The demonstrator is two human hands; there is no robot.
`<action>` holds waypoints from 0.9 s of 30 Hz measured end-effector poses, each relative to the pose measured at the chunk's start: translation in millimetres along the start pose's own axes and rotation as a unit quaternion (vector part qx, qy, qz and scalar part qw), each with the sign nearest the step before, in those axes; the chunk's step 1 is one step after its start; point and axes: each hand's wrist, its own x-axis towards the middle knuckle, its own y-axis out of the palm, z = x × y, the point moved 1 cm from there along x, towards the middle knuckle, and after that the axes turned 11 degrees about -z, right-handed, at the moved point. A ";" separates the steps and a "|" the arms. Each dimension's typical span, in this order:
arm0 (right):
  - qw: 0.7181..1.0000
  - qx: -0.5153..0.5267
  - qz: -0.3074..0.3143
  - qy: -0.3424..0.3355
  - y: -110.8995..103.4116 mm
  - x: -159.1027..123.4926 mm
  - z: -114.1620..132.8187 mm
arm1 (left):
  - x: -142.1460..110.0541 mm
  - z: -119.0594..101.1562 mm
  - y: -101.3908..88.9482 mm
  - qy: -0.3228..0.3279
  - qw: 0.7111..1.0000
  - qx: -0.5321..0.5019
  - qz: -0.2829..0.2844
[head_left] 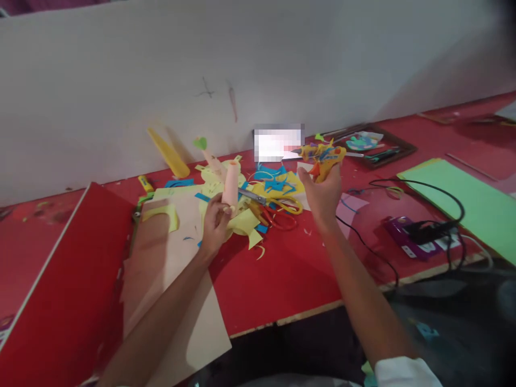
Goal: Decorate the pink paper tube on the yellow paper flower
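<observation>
My left hand [216, 223] is closed round the lower end of a peach paper tube [231, 185], holding it upright above the table. My right hand [323, 188] grips a yellow hot glue gun [322, 156], its nozzle pointing left and a cord running from it. Between my hands lie scissors with yellow handles [288, 204] and a pair of red handles [278, 219], over pale yellow paper scraps [245, 221]. Just behind the tube is another peach paper roll [214, 164] with a green tip. Blue paper scraps [278, 184] lie near the glue gun.
At the back, a blurred-out screen [278, 144] leans against the wall. A purple extension box [417, 236] with black cables sits at right, beside green sheets [467, 204]. A red upright panel [60, 301] borders the left. Large peach sheets [173, 322] cover the front left.
</observation>
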 end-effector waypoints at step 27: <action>0.993 -0.100 0.028 -0.047 53.9 -60.8 76.8 | -5.5 8.3 1.4 -0.064 0.993 -0.090 -0.038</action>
